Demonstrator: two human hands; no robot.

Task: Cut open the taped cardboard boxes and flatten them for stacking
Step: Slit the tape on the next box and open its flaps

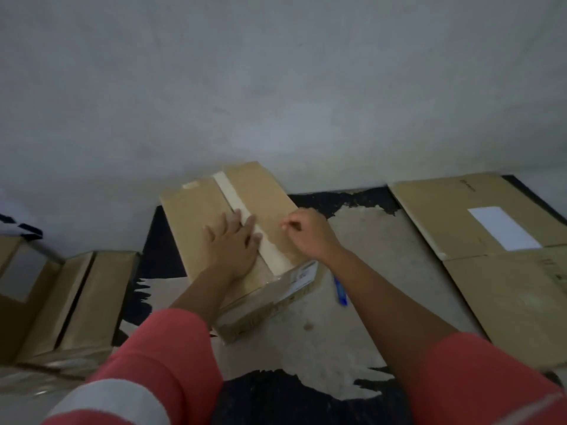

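A flat brown cardboard box [196, 216] lies on the floor in front of me, with a pale strip of tape [242, 210] running down its top. My left hand [231, 245] presses flat on the box, fingers spread, partly over the tape. My right hand [306, 231] hovers over the box's right edge with fingers curled and thumb pinched to fingertips; whether it holds anything I cannot tell. A blue cutter [340, 291] lies on the floor just right of the box, under my right forearm.
Flattened cardboard sheets [460, 222] lie at the right, one with a white label [503, 228]. More taped boxes [79, 302] stand at the left. A pale wall [276, 87] rises right behind the box. The floor is worn black matting with bare patches [368, 240].
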